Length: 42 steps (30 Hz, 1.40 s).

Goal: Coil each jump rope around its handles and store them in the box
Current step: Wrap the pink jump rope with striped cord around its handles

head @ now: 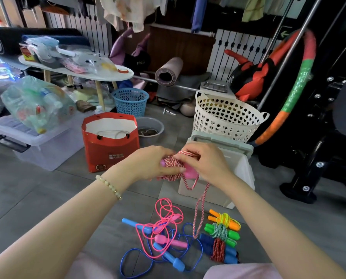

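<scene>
My left hand [155,163] grips the pink handles [190,172] of a red-and-white braided jump rope [173,165], partly coiled round them. My right hand [205,161] pinches the rope at the top of the coil, and a loose loop [199,210] hangs down to the floor. The white storage box [239,168] stands just behind my hands. On the floor lie three coiled ropes, with orange handles [223,219], green handles [221,231] and blue handles [218,247]. Beside them a pink rope [167,228] and a blue rope [168,256] lie loose and tangled.
A red paper bag [109,141] stands to the left, a cream perforated basket [227,117] behind the box, a blue basket [130,101] further back. A clear lidded bin [37,146] sits at the left, black gym equipment [317,158] and a hoop [295,91] at the right.
</scene>
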Motion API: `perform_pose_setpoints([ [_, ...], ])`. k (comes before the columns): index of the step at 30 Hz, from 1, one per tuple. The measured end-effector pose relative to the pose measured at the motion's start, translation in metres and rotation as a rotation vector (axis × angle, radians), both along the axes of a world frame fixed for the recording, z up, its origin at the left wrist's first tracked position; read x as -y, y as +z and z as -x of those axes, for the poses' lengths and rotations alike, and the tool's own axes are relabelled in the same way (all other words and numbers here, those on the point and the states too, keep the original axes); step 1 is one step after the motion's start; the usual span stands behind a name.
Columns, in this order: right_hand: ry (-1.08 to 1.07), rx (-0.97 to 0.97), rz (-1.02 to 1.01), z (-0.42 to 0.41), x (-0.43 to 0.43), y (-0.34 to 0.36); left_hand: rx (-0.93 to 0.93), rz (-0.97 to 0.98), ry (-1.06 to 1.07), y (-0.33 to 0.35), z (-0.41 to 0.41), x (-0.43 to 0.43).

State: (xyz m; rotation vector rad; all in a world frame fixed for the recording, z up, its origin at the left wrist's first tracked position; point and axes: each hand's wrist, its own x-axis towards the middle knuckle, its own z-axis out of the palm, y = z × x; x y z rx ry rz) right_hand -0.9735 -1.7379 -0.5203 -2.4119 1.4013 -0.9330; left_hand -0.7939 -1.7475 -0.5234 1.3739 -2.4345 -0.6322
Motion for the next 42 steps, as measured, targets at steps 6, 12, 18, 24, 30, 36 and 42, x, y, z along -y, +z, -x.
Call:
perform_pose_setpoints([
  [6,0.129,0.289,-0.231,0.001,0.001,-0.003,0.188,0.118,-0.041,0.001,0.003,-0.009],
  [12,0.246,0.572,-0.684,0.005,-0.001,-0.003,0.034,0.051,-0.113,0.002,-0.002,-0.015],
  [18,0.334,0.777,-0.986,0.014,-0.005,0.005,-0.482,-0.211,-0.190,0.005,-0.011,-0.014],
  [24,0.277,0.845,-0.953,0.014,0.000,0.001,-0.627,-0.300,-0.116,0.005,-0.013,-0.008],
  [30,0.194,0.521,-0.822,-0.011,-0.011,-0.009,-0.906,-0.312,0.164,0.006,-0.016,0.001],
  [36,0.011,-0.281,-0.312,-0.032,-0.016,-0.019,-0.888,-0.165,0.359,-0.006,-0.010,0.011],
  [42,0.032,-0.311,-0.145,-0.029,-0.018,0.008,-0.719,-0.014,0.334,-0.012,-0.015,0.012],
])
